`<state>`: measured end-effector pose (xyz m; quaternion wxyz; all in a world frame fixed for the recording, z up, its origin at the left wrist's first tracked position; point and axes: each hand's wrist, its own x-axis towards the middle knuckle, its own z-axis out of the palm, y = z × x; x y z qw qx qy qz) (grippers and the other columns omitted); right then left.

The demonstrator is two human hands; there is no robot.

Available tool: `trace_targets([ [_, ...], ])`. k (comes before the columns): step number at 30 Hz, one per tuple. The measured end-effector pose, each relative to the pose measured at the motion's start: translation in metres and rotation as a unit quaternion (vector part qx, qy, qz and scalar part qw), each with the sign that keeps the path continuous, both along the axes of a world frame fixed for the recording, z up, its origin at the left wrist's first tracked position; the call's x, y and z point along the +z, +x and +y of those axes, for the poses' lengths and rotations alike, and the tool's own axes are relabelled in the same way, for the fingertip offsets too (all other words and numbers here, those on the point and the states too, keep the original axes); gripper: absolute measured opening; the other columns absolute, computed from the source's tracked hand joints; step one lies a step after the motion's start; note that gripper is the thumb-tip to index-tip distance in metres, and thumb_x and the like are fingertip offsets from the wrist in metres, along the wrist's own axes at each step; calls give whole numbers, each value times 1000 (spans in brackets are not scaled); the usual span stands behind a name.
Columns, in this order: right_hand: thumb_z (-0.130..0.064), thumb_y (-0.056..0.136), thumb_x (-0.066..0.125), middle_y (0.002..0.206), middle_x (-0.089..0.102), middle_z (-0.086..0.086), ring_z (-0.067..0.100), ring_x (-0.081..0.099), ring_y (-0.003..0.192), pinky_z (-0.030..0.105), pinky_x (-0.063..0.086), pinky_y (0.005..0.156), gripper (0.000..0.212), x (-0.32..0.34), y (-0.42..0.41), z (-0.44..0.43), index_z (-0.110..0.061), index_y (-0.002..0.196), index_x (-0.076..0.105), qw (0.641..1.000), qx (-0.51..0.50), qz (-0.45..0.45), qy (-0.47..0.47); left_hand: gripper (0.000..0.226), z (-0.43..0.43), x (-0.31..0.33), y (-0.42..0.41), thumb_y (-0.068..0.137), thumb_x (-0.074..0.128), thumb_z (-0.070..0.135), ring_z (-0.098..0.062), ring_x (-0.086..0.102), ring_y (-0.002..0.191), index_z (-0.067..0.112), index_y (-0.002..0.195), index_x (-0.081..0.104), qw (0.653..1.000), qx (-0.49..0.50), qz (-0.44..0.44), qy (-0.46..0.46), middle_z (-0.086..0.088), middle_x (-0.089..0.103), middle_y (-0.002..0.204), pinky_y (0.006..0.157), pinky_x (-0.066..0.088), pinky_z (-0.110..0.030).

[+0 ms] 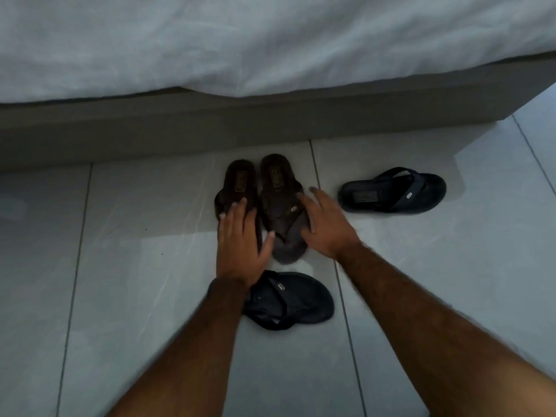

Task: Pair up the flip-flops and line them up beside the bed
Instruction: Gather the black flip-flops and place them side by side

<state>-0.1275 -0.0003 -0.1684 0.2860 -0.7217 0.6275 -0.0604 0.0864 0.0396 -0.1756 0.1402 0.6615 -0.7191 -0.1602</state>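
Two brown flip-flops lie side by side on the floor, heels toward the bed: the left brown flip-flop [237, 183] and the right brown flip-flop [278, 200]. My left hand [240, 239] rests flat over the toe end of the left one, fingers spread. My right hand [325, 224] lies against the right one's outer edge, fingers apart. One black flip-flop [391, 191] lies sideways to the right, apart from the pair. Another black flip-flop [288, 299] lies nearer me, partly hidden under my left wrist.
The bed base [210, 130] runs across the scene just beyond the brown pair, with a white sheet [240, 40] hanging over it. The floor [135, 221] is pale tile with dark grout lines. The bed's corner ends at the right.
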Motion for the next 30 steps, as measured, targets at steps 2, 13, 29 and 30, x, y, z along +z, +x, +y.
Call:
trace_targets([
  [2,-27,89,62,166,17,17,33,13,154,39,11,126,79,5,-30,1,-14,158,26,996,-54,64,-25,49,46,3,-23,98,47,49,-37,48,126,10,127,52,999,31,32,11,-15,51,135,107,40,-48],
  [13,-53,89,62,169,-2,9,39,7,154,54,21,123,70,2,-177,-20,-41,152,36,964,-173,133,151,76,180,-26,-88,74,62,51,-35,63,100,16,141,55,984,-101,-71,127,-18,64,121,85,53,-46],
  [29,-37,85,65,168,17,0,31,43,143,42,38,113,67,-12,-264,72,-27,149,47,935,-309,122,122,83,66,-32,-236,95,55,15,-37,43,129,13,158,1,983,-6,-2,185,-20,33,150,110,36,-46],
  [30,-36,85,66,168,18,-1,30,43,142,41,39,112,67,-12,-266,76,-26,149,48,933,-313,130,122,83,58,-33,-241,95,55,16,-37,43,128,12,158,1,983,1,1,184,-20,33,149,108,37,-46],
])
